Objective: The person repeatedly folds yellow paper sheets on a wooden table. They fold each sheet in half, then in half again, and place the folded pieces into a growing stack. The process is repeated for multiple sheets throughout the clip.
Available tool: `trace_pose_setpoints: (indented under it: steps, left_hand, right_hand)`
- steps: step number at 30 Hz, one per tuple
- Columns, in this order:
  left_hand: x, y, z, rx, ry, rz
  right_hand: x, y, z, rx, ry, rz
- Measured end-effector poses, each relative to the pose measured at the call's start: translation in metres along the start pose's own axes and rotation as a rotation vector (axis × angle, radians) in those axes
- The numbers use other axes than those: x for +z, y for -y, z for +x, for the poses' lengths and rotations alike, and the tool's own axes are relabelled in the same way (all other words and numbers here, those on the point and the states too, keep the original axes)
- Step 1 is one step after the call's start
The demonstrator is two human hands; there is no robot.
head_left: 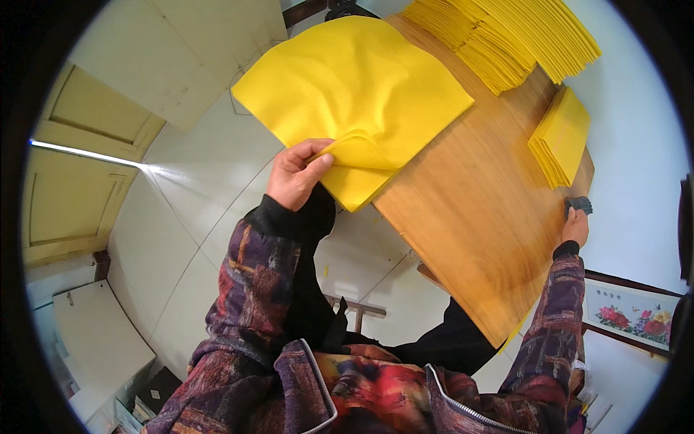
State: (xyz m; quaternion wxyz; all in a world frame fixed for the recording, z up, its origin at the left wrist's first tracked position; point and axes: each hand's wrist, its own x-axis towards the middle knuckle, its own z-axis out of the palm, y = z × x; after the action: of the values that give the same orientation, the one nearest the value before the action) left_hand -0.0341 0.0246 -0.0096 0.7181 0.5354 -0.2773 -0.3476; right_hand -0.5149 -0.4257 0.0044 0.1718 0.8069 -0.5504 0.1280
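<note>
Pinching the near corner of a large yellow sheet (354,87), the left hand (295,175) sits a little left of the frame's middle, thumb over and fingers under a folded-up flap. The sheet spreads from that grip toward the upper middle of the frame, lying partly on the wooden tabletop (477,217) and partly overhanging its left edge above the pale floor (195,210). Its longer stretch runs from the hand up and to the right, so the left hand is by far the nearer one; it already grasps the sheet.

The right hand (576,226) is well apart at the right of the frame, resting at the tabletop's far edge and closed around a small dark object (579,205), whose kind I cannot tell. Just above it lies a small stack of folded yellow sheets (562,137), and a larger fanned stack of yellow sheets (506,36) fills the upper right. Both stacks lie beyond the gripped sheet, closer to the right hand than to the left.
</note>
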Motion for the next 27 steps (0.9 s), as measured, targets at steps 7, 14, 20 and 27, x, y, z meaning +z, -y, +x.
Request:
trace_pose_setpoints:
  steps: [7,14,20,27]
  left_hand:
    - [-0.001,0.008,0.005,0.009,0.009,-0.021]
    - [0.002,0.012,0.007,-0.024,-0.014,-0.055]
    - [0.001,0.006,0.005,-0.082,0.001,0.012]
    - [0.001,0.007,0.004,-0.091,-0.004,0.046]
  right_hand:
    - [-0.090,0.098,-0.064,-0.036,-0.018,0.277]
    - [-0.163,0.342,-0.171,-0.743,0.087,0.764]
    - [-0.166,0.395,-0.154,-0.899,0.000,0.746]
    - [-0.161,0.395,-0.144,-0.971,0.009,0.723]
